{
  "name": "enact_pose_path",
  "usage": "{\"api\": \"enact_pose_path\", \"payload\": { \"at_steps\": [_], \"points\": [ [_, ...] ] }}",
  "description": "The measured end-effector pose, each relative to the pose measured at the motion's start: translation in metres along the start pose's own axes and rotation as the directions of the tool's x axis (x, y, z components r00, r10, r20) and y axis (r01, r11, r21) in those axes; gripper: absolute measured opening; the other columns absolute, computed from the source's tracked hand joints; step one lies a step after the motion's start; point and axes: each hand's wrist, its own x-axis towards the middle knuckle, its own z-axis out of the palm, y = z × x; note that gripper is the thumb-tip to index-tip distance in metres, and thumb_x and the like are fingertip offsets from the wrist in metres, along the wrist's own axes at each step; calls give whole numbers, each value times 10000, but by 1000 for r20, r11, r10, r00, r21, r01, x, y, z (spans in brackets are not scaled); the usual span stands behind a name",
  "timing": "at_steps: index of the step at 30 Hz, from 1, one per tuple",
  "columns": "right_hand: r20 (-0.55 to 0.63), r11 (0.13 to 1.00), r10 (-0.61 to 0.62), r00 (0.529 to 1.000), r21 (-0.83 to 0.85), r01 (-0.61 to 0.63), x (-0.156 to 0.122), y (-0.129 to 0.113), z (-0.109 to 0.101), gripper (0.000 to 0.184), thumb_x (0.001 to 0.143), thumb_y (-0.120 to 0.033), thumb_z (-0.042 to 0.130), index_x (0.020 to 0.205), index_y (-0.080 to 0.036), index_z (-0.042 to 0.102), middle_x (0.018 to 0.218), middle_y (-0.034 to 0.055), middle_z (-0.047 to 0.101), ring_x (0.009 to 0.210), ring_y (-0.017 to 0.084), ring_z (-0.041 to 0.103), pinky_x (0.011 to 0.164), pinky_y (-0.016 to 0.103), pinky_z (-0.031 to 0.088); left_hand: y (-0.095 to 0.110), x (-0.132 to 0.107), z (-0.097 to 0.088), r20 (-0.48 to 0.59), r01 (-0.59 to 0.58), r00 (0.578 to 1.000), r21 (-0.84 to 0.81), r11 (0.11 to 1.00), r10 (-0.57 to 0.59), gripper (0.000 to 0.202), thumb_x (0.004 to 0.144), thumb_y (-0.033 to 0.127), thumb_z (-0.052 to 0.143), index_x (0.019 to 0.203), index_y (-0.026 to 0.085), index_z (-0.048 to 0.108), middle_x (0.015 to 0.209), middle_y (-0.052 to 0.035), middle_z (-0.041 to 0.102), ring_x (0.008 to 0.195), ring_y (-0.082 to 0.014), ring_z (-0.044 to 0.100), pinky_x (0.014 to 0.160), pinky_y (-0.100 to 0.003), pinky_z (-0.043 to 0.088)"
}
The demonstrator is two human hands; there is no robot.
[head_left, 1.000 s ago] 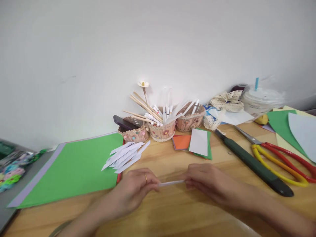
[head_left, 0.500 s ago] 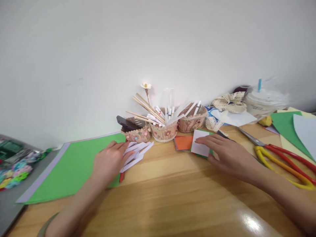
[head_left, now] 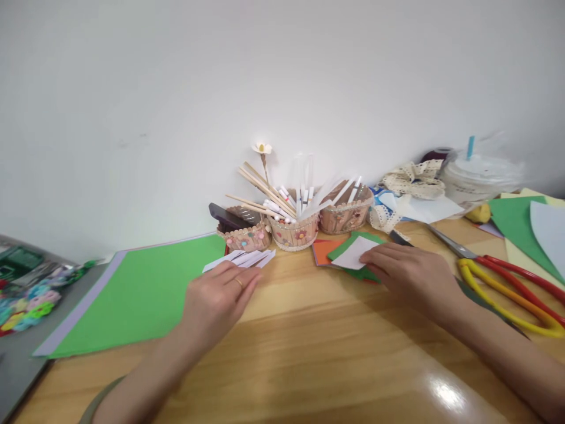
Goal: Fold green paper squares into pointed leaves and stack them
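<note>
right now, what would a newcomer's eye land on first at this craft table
First the two hands mid-way across the wooden table: the left hand covers the near ends of a fan of white paper strips, while the right hand lays its fingers on a white paper square atop green and orange sheets. Then the big green sheet at the left and the red and yellow scissors at the far right.

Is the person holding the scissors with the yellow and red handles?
No, the scissors lie on the table, apart from the right hand, whose fingers rest on the white paper square.
</note>
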Motion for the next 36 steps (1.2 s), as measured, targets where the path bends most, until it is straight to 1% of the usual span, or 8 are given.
{"api": "enact_pose_path", "payload": {
  "at_steps": [5,8,11,13,17,23,29,36],
  "points": [
    [13,982,86,996,165,-87,2,-1,3,255,907,-284,440,860,-243,687,868,12,723,808,192,665,610,286,495,6,1,2,27,-51,998,-97,994,54,134,897,175,520,886,159,652,744,-3,710,665,-137,625,627,-238,502],
    [-159,975,107,982,211,-72,0,-11,-5,221,905,-240,455,896,-243,676,889,20,721,822,193,658,693,319,507,15,-2,2,25,-43,999,-171,984,48,109,889,153,532,924,163,635,809,-17,714,705,-141,629,650,-240,503],
    [-338,968,-99,936,187,170,-7,-40,-16,222,865,-148,503,1035,-203,635,976,59,708,933,217,623,802,359,477,35,-7,1,-30,-103,995,-192,976,99,174,883,140,543,1052,145,587,936,-59,708,763,-144,636,676,-245,504],
    [-327,921,-291,899,156,356,-10,-65,-21,299,897,-118,387,1087,-158,614,1038,96,690,991,232,599,799,367,464,51,-12,2,4,-179,983,-148,973,182,273,876,176,567,1142,119,546,997,-85,695,792,-160,639,663,-251,500],
    [-265,866,-391,881,219,450,-8,-99,-22,403,900,-55,262,908,-135,657,862,91,712,736,190,622,644,324,469,73,-23,11,26,-205,977,-117,972,209,218,910,96,416,1029,106,599,836,-49,708,654,-150,624,567,-253,487],
    [15,858,-327,945,424,290,-1,-85,-3,243,926,-162,395,887,-161,636,865,62,675,783,189,582,676,326,472,63,-30,26,224,50,975,-272,961,12,237,897,117,440,816,179,654,800,-34,673,669,-159,579,568,-256,489],
    [35,838,-262,964,504,209,-2,-70,2,171,899,-146,433,848,-170,595,810,54,625,769,165,565,686,303,448,50,-23,21,460,409,873,-506,759,-163,148,818,105,579,767,182,695,770,-18,666,683,-136,599,629,-232,472],
    [181,862,-70,981,506,-32,2,-74,0,204,923,-203,386,762,-192,511,709,33,577,642,148,550,570,259,428,50,-17,20,547,627,761,-479,615,-350,137,798,112,580,709,170,667,664,0,642,621,-136,565,559,-223,416]
  ]
}}
